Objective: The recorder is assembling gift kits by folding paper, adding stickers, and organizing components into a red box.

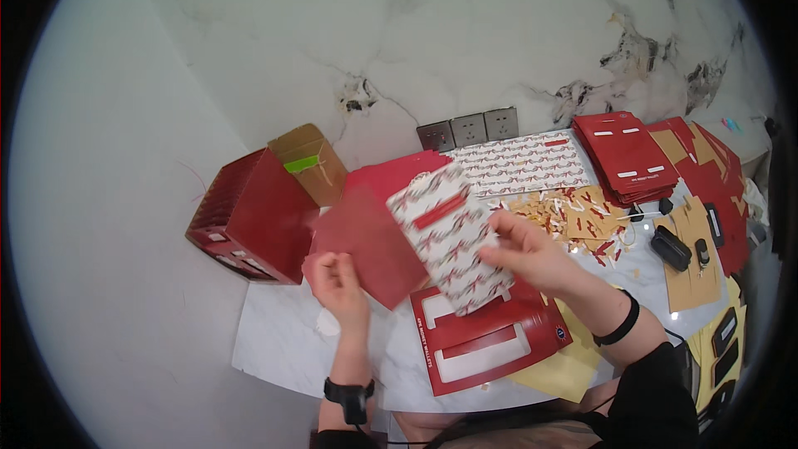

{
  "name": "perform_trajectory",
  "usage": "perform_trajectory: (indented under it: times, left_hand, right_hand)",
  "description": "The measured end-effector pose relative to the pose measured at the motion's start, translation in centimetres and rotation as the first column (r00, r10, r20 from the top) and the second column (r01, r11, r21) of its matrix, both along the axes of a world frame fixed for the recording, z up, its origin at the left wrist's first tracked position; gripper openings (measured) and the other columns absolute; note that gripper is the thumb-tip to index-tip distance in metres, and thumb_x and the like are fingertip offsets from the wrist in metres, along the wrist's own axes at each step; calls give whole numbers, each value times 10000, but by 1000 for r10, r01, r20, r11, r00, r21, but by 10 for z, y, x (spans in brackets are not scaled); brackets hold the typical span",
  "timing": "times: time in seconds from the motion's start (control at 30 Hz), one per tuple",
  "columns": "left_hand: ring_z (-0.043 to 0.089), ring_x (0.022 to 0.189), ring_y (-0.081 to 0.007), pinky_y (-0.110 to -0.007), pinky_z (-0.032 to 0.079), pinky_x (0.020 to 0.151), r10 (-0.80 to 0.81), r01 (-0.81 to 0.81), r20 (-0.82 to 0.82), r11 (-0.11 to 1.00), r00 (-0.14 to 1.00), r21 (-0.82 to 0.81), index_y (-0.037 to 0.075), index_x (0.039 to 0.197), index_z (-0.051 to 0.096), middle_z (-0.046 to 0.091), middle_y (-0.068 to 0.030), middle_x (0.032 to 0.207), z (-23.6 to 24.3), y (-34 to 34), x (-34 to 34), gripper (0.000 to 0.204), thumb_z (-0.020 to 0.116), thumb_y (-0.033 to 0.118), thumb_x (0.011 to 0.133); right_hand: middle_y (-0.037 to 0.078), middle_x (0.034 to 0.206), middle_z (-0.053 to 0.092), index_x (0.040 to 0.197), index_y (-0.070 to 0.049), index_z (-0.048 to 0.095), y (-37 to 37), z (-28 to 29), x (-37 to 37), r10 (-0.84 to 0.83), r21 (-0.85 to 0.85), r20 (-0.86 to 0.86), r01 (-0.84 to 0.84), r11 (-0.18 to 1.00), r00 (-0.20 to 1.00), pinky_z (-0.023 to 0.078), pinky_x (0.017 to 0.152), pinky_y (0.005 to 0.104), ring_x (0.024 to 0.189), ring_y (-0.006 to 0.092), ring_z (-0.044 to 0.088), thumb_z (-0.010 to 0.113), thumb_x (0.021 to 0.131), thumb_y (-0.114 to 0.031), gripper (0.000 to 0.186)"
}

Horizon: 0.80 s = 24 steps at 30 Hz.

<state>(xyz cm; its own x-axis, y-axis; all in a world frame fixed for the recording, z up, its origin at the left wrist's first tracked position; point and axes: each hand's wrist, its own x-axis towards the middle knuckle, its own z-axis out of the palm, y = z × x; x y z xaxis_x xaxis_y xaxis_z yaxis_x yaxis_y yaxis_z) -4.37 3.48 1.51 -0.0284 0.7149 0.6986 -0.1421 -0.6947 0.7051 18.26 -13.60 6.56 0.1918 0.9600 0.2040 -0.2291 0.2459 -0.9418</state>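
My left hand [339, 281] is closed on the edge of a red paper envelope [374, 241], which is slightly blurred. Between the thumb and fingers of my right hand [529, 253] is a white paper wallet [455, 254] with a red bow pattern and a red strip. The wallet is tilted and overlaps the envelope's right side. Beneath them lies a flat red cardboard box blank [536, 316] with white-showing cut-outs. More red envelopes [391, 173] lie behind, partly hidden by the held ones.
A red box [266, 216] packed with upright items and an open brown carton [320, 170] stand at left. White patterned sheets [519, 162], a red stack [623, 154] and paper scraps [573, 216] lie behind. At right are a black case [670, 248] and brown card [692, 283].
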Motion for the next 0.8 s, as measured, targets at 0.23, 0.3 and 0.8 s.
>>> perform_trajectory:
  times: [0.23,0.3,0.8]
  left_hand:
    - [528,925,-46,-192,417,811,-610,634,178,727,772,-263,29,1235,380,586,-47,1064,-19,-49,29,215,413,91,1032]
    - [532,1040,-88,-238,422,909,-617,646,213,663,758,-379,22,1274,359,564,-89,1177,-15,-52,33,249,383,101,1039]
    - [541,1160,-188,-331,450,994,-488,617,388,698,782,-365,22,1402,273,485,-138,1316,-11,-72,38,431,382,189,1020]
  right_hand:
    - [67,1041,630,1144,-32,470,11,-40,-12,-90,-53,118,97,994,989,507,823,247,939,91,605,566,965,-62,205]
    - [79,1038,638,1252,-17,421,9,-35,-16,-35,-235,119,62,970,992,514,812,255,964,106,620,548,967,-48,313]
    - [180,1080,645,1329,-8,405,8,-47,-44,13,-52,304,3,999,952,502,830,340,1018,206,643,564,955,-100,417]
